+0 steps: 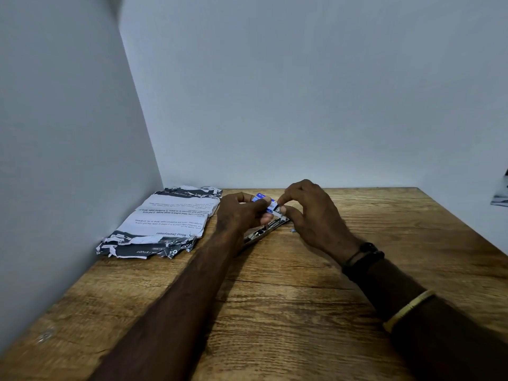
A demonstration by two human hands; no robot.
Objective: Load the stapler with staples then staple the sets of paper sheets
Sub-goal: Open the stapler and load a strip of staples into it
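Hands meet over the far middle of the worktop [275, 312]: my left hand [242, 213] has its grip clamped on the small blue-and-white staple box [264, 201], and my right hand [310, 213] pinches the box's right end. Just beneath, the stapler [263, 231] lies open on the wood; torn printed paper sheets [165, 221] lie left, by the wall
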